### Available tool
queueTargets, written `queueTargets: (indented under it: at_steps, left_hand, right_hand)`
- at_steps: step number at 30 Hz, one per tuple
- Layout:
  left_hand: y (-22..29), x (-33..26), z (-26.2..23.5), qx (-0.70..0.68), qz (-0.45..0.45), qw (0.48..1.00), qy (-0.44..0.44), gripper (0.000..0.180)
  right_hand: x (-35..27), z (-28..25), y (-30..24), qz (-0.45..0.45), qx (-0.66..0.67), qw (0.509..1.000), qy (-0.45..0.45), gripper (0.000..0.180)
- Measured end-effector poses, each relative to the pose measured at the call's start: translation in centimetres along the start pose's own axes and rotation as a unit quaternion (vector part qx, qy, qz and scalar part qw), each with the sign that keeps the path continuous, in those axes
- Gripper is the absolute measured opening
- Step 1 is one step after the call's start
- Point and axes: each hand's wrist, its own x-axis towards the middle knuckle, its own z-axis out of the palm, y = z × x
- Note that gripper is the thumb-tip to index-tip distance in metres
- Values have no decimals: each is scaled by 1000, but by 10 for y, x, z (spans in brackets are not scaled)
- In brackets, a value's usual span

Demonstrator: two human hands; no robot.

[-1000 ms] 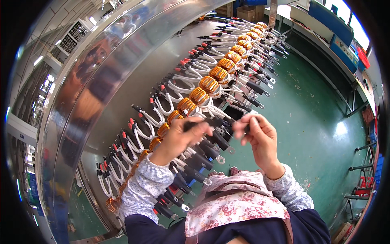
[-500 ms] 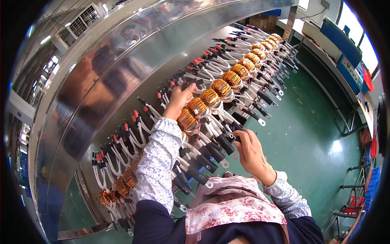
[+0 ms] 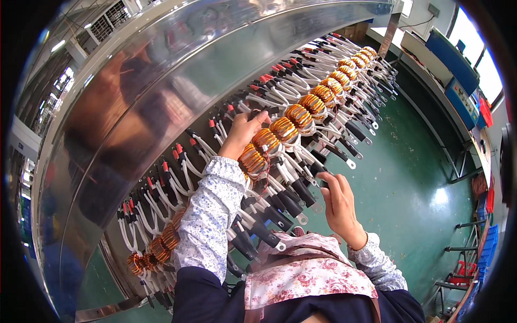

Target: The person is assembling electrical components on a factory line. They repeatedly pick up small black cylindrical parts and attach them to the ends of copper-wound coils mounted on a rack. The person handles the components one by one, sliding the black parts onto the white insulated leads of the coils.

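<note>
A long row of coils wound with copper wire (image 3: 284, 130) runs diagonally across a metal rack, with white cables (image 3: 280, 96) leading out on both sides. My left hand (image 3: 243, 134) reaches over the far side of the row. Its thumb and fingers are closed on a black-sleeved cable end (image 3: 272, 111). On the near side, my right hand (image 3: 340, 207) has its fingertips around another black-sleeved cable (image 3: 319, 170), partly hidden by the fingers. Beside it hang thick black sleeves (image 3: 302, 190) ending in metal ring lugs (image 3: 302, 219).
A shiny metal panel (image 3: 156, 81) rises along the far side of the coils. Darker copper coils (image 3: 160, 248) sit at the lower left. Right of the green floor (image 3: 409, 161) stands a bench with a blue machine (image 3: 462, 105). Blue bins (image 3: 488, 245) line the right edge.
The view has shifted slightly, so the coil row sits a little farther right. Both hands keep nearly the same places, with my right fingers still at the near-side cables.
</note>
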Motion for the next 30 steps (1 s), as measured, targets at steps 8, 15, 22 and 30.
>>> queueTargets:
  at_steps: [8, 15, 22, 30]
  left_hand:
    - [1, 0, 0, 3, -5, 1000, 7, 28]
    - [-3, 0, 3, -18, -21, 1000, -1, 27]
    - [1, -4, 3, 1, -43, 999, -19, 28]
    - [-3, -4, 5, -17, -51, 998, -26, 29]
  right_hand:
    - [-4, 8, 5, -25, 2, 1000, 17, 12]
    - [6, 12, -15, -73, -166, 982, 49, 29]
    - [9, 22, -10, -85, -207, 974, 11, 28]
    - [15, 34, 14, -42, -136, 990, -21, 31]
